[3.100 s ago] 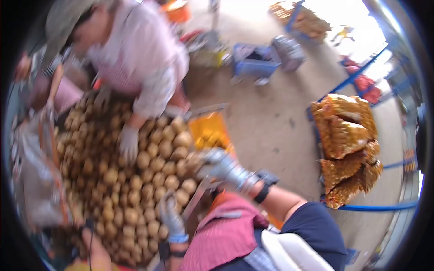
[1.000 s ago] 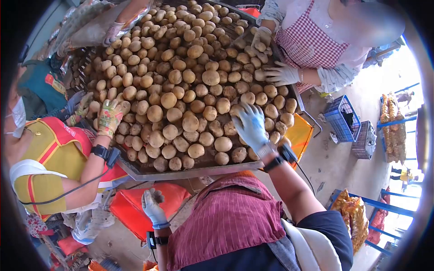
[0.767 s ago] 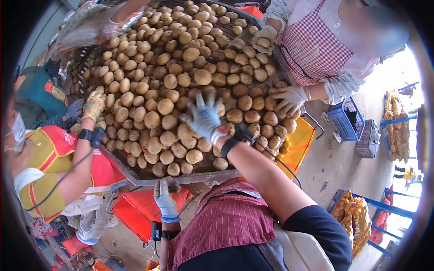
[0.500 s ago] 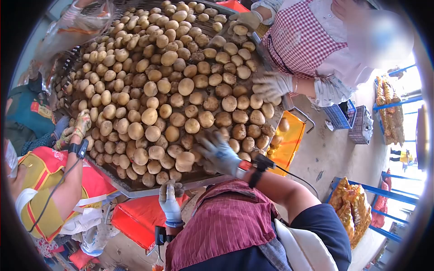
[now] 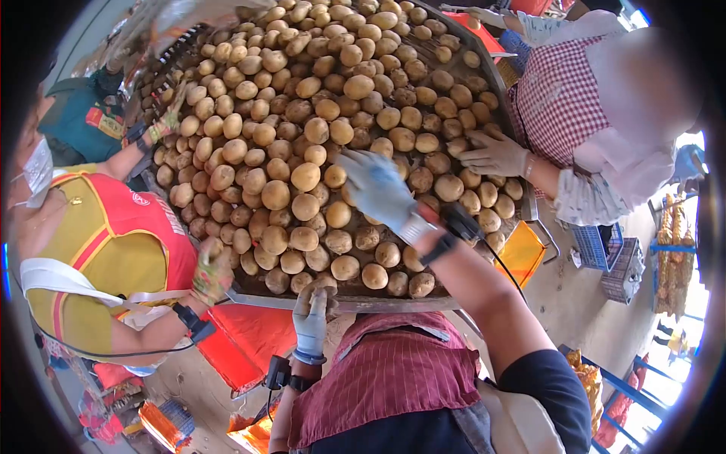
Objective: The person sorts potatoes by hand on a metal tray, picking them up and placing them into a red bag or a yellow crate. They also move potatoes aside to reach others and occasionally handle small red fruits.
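A thick layer of round brown potatoes covers the metal sorting table in front of me. My right hand, in a blue-grey glove, lies stretched over the middle of them, its fingers extended and slightly blurred. At the near rim of the table is my left hand, gloved too, its dirty fingers curled and pressed together. Anything inside those fingers is hidden from me. Several potatoes lie close beyond its fingertips.
Across to the right, a co-worker's gloved hand touches potatoes. At left, another person's patterned glove is by the table edge. Red crate and orange crate stand below; blue baskets sit on the floor at right.
My view has shifted, so the table sits farther right and higher. My right hand has moved farther in over the potatoes. The left co-worker's nearer hand has come to the table edge.
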### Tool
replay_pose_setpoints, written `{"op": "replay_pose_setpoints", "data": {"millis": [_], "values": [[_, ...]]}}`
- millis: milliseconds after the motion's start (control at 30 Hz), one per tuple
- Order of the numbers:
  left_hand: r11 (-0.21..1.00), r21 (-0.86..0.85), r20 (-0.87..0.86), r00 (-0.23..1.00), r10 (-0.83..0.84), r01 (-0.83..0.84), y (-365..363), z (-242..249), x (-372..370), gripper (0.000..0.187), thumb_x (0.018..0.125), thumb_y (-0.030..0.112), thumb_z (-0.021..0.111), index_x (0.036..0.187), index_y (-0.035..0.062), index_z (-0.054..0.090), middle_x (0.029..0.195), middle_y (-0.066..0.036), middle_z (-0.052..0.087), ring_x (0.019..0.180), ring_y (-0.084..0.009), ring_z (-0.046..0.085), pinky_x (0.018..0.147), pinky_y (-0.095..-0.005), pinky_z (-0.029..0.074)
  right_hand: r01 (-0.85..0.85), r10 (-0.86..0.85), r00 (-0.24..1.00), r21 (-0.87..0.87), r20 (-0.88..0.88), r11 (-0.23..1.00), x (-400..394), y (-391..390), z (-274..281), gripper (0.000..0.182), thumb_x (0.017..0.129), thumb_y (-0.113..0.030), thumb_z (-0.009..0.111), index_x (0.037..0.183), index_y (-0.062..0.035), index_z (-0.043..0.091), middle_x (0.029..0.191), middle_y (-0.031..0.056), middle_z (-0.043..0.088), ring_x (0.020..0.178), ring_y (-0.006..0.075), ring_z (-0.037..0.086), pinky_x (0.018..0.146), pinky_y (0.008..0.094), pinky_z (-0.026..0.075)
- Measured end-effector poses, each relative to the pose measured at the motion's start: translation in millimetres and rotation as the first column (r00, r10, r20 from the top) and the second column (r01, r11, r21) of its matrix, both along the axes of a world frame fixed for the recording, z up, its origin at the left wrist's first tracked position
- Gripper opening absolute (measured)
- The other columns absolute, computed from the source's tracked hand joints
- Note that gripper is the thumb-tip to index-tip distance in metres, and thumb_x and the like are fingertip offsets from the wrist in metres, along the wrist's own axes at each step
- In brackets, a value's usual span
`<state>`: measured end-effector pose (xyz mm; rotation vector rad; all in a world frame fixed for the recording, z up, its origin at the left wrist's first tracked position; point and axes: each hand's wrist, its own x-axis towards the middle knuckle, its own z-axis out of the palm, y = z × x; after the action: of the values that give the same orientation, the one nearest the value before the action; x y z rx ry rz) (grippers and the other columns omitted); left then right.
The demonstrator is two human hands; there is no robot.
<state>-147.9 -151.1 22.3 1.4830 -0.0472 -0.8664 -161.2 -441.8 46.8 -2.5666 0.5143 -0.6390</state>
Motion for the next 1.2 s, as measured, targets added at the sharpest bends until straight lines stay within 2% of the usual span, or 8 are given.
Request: {"op": "replay_pose_setpoints", "data": {"millis": [200, 400, 600, 800, 867, 933, 1133, 1200], "values": [[0.998, 0.017, -0.001, 0.998, -0.056, 0.056, -9.2, 15.9, -5.4, 0.024, 0.099, 0.022, 0.059, 0.117, 0.0063, 0.061, 0.1, -0.006, 0.069, 0.073, -0.0052, 0.061, 0.062, -0.018, 0.047, -0.17, 0.043, 0.834, -0.183, -0.55, 0.968, 90.6, -2.7, -4.9, 0.045, 0.083, -0.013, 0.063, 0.127, -0.0198, 0.06, 0.12, 0.0048, 0.055, 0.11, 0.0256, 0.054, 0.085, 0.0392, 0.043], [0.998, 0.01, -0.072, 0.995, 0.07, -0.07, 9.4, 16.9, -6.3, 0.027, 0.099, 0.02, 0.058, 0.121, 0.0044, 0.061, 0.098, -0.007, 0.069, 0.074, -0.008, 0.061, 0.067, -0.021, 0.048, 0.174, -0.159, 0.982, 0.169, -0.098, 0.97, -37.3, -11.8, -29.3, 0.033, 0.081, -0.028, 0.067, 0.105, -0.0066, 0.062, 0.1, 0.0145, 0.062, 0.093, 0.0324, 0.062, 0.078, 0.0464, 0.05], [0.998, -0.033, -0.125, 0.991, -0.055, 0.051, -4.5, 16.6, 2.4, 0.035, 0.098, 0.025, 0.06, 0.127, 0.0053, 0.057, 0.103, -0.009, 0.068, 0.081, -0.0142, 0.066, 0.069, -0.026, 0.052, 0.431, -0.458, 0.882, -0.201, -0.112, 0.88, -127.1, -19.1, -32.8, 0.039, 0.082, -0.027, 0.067, 0.114, -0.0071, 0.057, 0.103, 0.0165, 0.06, 0.092, 0.0362, 0.059, 0.076, 0.0482, 0.048], [0.923, -0.337, -0.372, 0.927, 0.05, -0.185, -59.5, 33.8, -10.3, 0.047, 0.092, 0.031, 0.065, 0.132, 0.0094, 0.05, 0.119, -0.013, 0.06, 0.091, -0.0264, 0.067, 0.072, -0.0331, 0.056, -0.208, 0.211, 0.977, 0.369, 0.032, 0.906, -78.2, 55.3, 24.7, 0.022, 0.09, -0.024, 0.061, 0.105, -0.0078, 0.063, 0.097, 0.0149, 0.065, 0.094, 0.0327, 0.064, 0.077, 0.0442, 0.053], [0.977, -0.162, -0.355, 0.932, 0.075, -0.14, -34.0, 17.8, 7.0, 0.043, 0.092, 0.032, 0.064, 0.127, 0.0115, 0.053, 0.11, -0.011, 0.062, 0.094, -0.026, 0.066, 0.066, -0.0376, 0.055, -0.077, 0.091, 0.996, -0.466, 0.008, 0.882, -68.2, -9.6, -27.5, 0.023, 0.093, -0.025, 0.058, 0.106, -0.0074, 0.064, 0.1, 0.0152, 0.066, 0.093, 0.0333, 0.065, 0.077, 0.0454, 0.053], [0.984, -0.174, -0.329, 0.944, -0.029, -0.03, -21.5, 17.4, 13.5, 0.035, 0.091, 0.029, 0.066, 0.117, 0.0095, 0.056, 0.102, -0.008, 0.063, 0.087, -0.0234, 0.064, 0.065, -0.0355, 0.054, 0.341, -0.346, 0.938, 0.089, 0.038, 0.936, -37.0, -53.7, 3.9, 0.023, 0.093, -0.025, 0.057, 0.102, -0.0064, 0.065, 0.103, 0.0166, 0.066, 0.098, 0.0343, 0.064, 0.079, 0.0465, 0.052], [0.965, -0.145, -0.401, 0.904, 0.145, -0.219, -26.3, 29.9, -5.1, 0.032, 0.087, 0.033, 0.07, 0.108, 0.0106, 0.059, 0.094, -0.006, 0.063, 0.078, -0.0191, 0.061, 0.064, -0.0352, 0.051, 0.157, -0.129, 0.975, 0.149, -0.182, 0.976, 63.4, -77.8, -16.3, 0.028, 0.09, -0.026, 0.06, 0.111, -0.0079, 0.062, 0.117, 0.0174, 0.062, 0.11, 0.0353, 0.059, 0.093, 0.051, 0.046], [0.963, -0.119, -0.383, 0.906, 0.182, -0.244, -22.8, 29.5, -6.0, 0.034, 0.091, 0.036, 0.063, 0.105, 0.0055, 0.06, 0.091, -0.01, 0.063, 0.071, -0.0223, 0.062, 0.061, -0.032, 0.048, 0.313, -0.31, 0.949, -0.237, 0.053, 0.919, 60.6, -23.3, -30.1, 0.042, 0.089, -0.027, 0.06, 0.128, -0.0111, 0.056, 0.137, 0.0156, 0.05, 0.124, 0.0355, 0.048, 0.103, 0.0579, 0.037]]}}
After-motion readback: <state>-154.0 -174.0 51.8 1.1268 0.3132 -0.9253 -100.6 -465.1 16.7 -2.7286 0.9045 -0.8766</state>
